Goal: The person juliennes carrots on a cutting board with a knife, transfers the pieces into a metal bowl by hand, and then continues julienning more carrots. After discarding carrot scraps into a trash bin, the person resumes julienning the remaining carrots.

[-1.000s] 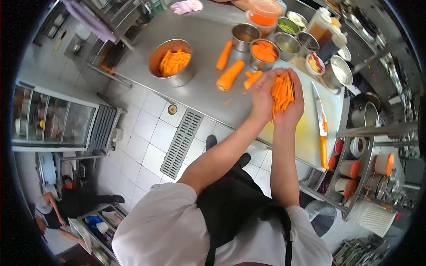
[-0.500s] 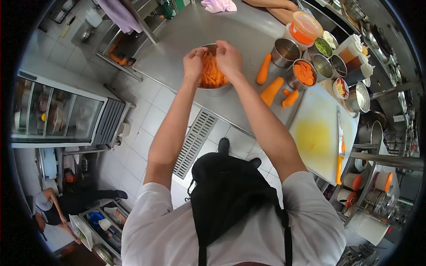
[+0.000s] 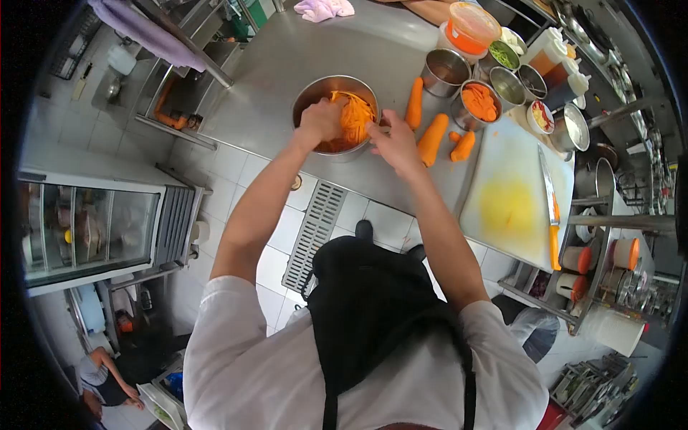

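In the pot [image 3: 309, 94], the fingertips of the left hand [image 3: 322, 120] cannot be made out against the carrot strips [image 3: 357, 118]. The top edge cuts off another person's forearm [image 3: 430, 10]. The refrigerator's [image 3: 93, 179] contents [image 3: 87, 233] look blurred.

Fairly bright, even light puts a soft sheen on the table [image 3: 251, 82]. Fisheye distortion bends the outer edges, and the corners are black. The co-worker [image 3: 93, 369] at lower left looks blurry.

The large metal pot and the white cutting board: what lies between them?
In the head view, the right hand, close beside the large metal pot, then orange carrots before the white cutting board.
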Available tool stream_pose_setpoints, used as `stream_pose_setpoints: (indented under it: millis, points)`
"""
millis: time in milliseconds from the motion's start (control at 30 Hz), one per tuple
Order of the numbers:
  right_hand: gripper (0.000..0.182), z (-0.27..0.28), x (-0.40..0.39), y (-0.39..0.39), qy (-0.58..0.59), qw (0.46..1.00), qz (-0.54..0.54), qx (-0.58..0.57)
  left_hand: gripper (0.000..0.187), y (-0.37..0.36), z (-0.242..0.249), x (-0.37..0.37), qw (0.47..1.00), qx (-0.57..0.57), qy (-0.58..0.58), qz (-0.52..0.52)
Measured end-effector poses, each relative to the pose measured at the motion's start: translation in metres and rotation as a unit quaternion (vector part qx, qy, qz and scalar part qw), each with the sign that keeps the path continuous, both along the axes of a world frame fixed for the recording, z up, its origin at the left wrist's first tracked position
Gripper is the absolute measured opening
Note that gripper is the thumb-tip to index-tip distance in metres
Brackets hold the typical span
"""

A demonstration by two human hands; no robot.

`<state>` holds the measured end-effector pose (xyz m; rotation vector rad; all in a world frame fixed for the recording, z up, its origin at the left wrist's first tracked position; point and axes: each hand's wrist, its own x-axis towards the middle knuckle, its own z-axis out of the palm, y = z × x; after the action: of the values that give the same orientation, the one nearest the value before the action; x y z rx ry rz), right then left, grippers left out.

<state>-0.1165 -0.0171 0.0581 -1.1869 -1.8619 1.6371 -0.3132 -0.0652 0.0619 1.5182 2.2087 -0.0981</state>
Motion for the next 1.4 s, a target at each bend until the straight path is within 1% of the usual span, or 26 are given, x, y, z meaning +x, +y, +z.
stream_pose_setpoints:
  millis: [67, 133, 167, 200, 233, 300, 333, 367, 433, 467, 567, 633, 667, 767, 867, 900, 967, 1000, 1100, 1167, 1200, 1300, 1400]
  points:
    - [0.057, -0.033, -0.005, 0.006, -0.003, 0.995, -0.014, 0.098, 0.09, 0.003, 0.013, -0.019, 0.994, 0.018, -0.1, -0.04]
    - [0.059, -0.04, -0.007, 0.008, -0.011, 0.989, -0.019, 0.147, 0.086, 0.004, 0.033, -0.027, 0.987, 0.015, -0.142, -0.069]
    - [0.058, -0.042, -0.007, 0.009, -0.015, 0.989, -0.016, 0.149, 0.085, 0.005, 0.038, -0.031, 0.983, 0.014, -0.164, -0.082]
    - [0.057, -0.034, -0.006, 0.007, -0.01, 0.991, -0.019, 0.134, 0.086, 0.011, 0.036, -0.037, 0.973, -0.019, -0.215, -0.085]
    - [0.056, -0.021, -0.006, 0.004, -0.005, 0.993, -0.022, 0.119, 0.082, 0.012, 0.037, -0.038, 0.981, -0.009, -0.169, -0.093]
    - [0.055, 0.005, -0.003, -0.003, 0.025, 0.998, -0.042, 0.05, 0.076, 0.014, 0.044, -0.037, 0.991, 0.01, -0.074, -0.109]
    - [0.051, 0.01, -0.005, -0.002, 0.02, 0.998, -0.034, 0.049, 0.063, 0.013, 0.047, -0.033, 0.993, 0.076, -0.022, -0.089]
    - [0.048, 0.013, -0.007, 0.0, 0.014, 0.999, -0.027, 0.045, 0.058, 0.012, 0.049, -0.027, 0.995, 0.07, 0.005, -0.077]
    - [0.044, 0.018, -0.008, 0.001, 0.011, 0.998, -0.03, 0.045, 0.048, 0.002, 0.077, 0.002, 0.995, 0.062, 0.06, -0.054]
    - [0.044, 0.02, -0.008, 0.0, 0.013, 0.998, -0.038, 0.047, 0.035, -0.003, 0.068, 0.004, 0.983, 0.109, 0.047, -0.142]
    - [0.044, 0.019, -0.006, 0.001, 0.0, 0.998, -0.033, 0.051, 0.035, -0.01, 0.035, 0.022, 0.978, -0.011, -0.034, -0.207]
    - [0.045, 0.015, -0.007, 0.003, 0.001, 0.998, -0.031, 0.056, 0.038, -0.016, -0.011, 0.021, 0.979, 0.052, 0.005, -0.195]
    - [0.045, 0.011, -0.007, 0.003, 0.006, 0.998, -0.034, 0.06, 0.041, -0.018, -0.023, 0.021, 0.978, 0.082, 0.025, -0.189]
    - [0.047, 0.008, -0.008, 0.001, 0.031, 0.996, -0.051, 0.064, 0.047, -0.012, -0.015, 0.037, 0.973, 0.024, 0.129, -0.188]
    - [0.048, 0.002, -0.013, -0.001, 0.054, 0.993, -0.071, 0.072, 0.037, -0.001, -0.014, 0.036, 0.988, 0.038, 0.042, -0.14]
    - [0.048, 0.0, -0.013, -0.001, 0.059, 0.992, -0.077, 0.077, 0.041, 0.0, -0.007, 0.036, 0.99, 0.024, 0.018, -0.136]
    - [0.045, 0.013, -0.01, -0.001, 0.027, 0.997, -0.056, 0.054, 0.05, 0.001, 0.022, 0.033, 0.991, -0.007, -0.027, -0.131]
    - [0.044, 0.017, -0.008, -0.002, 0.011, 0.998, -0.046, 0.041, 0.053, 0.002, 0.03, 0.028, 0.987, 0.016, -0.054, -0.15]
    - [0.041, 0.014, -0.007, 0.001, 0.01, 0.998, -0.037, 0.04, 0.059, 0.003, 0.046, 0.002, 0.97, 0.082, -0.123, -0.196]
    - [0.041, 0.006, -0.006, 0.006, 0.04, 0.998, -0.042, 0.01, 0.063, 0.005, 0.054, -0.014, 0.957, 0.122, -0.148, -0.216]
    - [0.041, 0.008, -0.004, 0.006, 0.054, 0.998, -0.044, -0.006, 0.058, 0.011, 0.056, -0.022, 0.955, 0.112, -0.155, -0.225]
    - [0.039, 0.015, 0.013, 0.008, 0.072, 0.996, -0.045, -0.02, 0.046, 0.01, 0.058, -0.031, 0.976, 0.157, 0.02, -0.15]
    - [0.036, 0.019, 0.046, 0.015, 0.091, 0.995, -0.037, -0.012, 0.033, -0.007, 0.053, -0.007, 0.985, 0.058, 0.066, -0.15]
